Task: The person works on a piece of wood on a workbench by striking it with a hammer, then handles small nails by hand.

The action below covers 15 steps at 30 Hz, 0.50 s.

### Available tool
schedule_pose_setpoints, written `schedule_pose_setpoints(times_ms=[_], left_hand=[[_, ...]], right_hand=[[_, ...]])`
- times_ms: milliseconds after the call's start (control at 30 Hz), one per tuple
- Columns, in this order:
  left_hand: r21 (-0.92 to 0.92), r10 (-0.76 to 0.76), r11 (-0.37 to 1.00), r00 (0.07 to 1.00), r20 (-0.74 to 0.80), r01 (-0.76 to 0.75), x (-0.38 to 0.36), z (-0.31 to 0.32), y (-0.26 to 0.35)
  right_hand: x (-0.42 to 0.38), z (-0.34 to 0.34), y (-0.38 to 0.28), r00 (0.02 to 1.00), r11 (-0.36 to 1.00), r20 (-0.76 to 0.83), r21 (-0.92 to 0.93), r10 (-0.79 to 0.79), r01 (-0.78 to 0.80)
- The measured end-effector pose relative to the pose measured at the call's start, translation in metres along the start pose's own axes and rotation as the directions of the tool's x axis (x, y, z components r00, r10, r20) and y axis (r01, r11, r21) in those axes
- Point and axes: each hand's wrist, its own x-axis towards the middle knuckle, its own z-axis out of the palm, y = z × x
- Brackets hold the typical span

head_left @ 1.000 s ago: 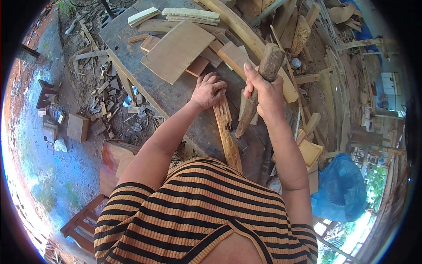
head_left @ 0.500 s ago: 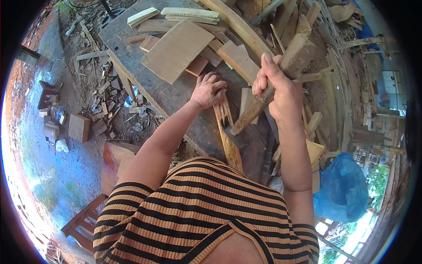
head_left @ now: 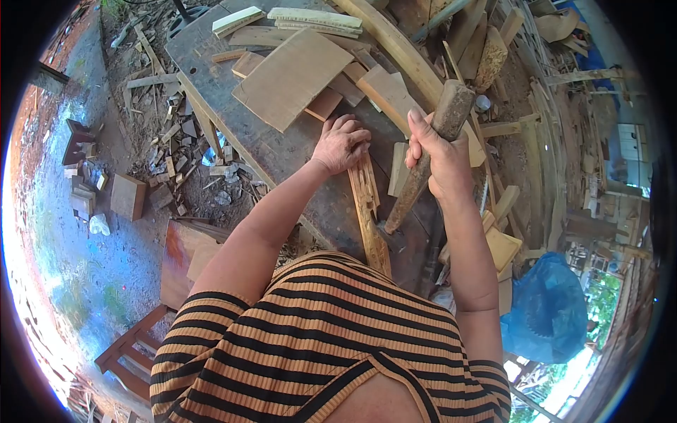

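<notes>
A narrow wooden piece with slots or splintered hollows along its face lies on the dark worktable, its near end by my striped shirt. My left hand is closed over the far end of this piece, pressing it against the tabletop. In my right hand is a hammer-like tool with a thick, worn wooden handle. Its handle slants down to a dark metal head, low beside the right edge of the wooden piece. The fingers wrap round the handle, well above the head.
A flat brown board and several offcuts lie beyond my left hand. One long curved plank runs along the far right of the table. Wood scraps cover the ground at left. A blue plastic bag sits at right.
The tool's head has shifted slightly right and nearer to me, away from the slotted face. My right hand has tilted the handle more upright; my left hand still holds the wooden piece.
</notes>
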Motion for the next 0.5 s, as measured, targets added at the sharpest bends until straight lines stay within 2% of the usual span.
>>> schedule_pose_setpoints(times_ms=[333,500], left_hand=[[0.008,0.009,1.000,1.000,0.009,-0.009,0.000,0.000,0.000],[-0.018,0.003,1.000,1.000,-0.018,-0.003,0.002,0.000,0.000]], right_hand=[[0.010,0.012,-0.003,0.994,0.994,-0.026,0.037,-0.105,0.106],[0.004,0.020,-0.002,0.978,0.973,-0.049,0.099,-0.205,0.209]])
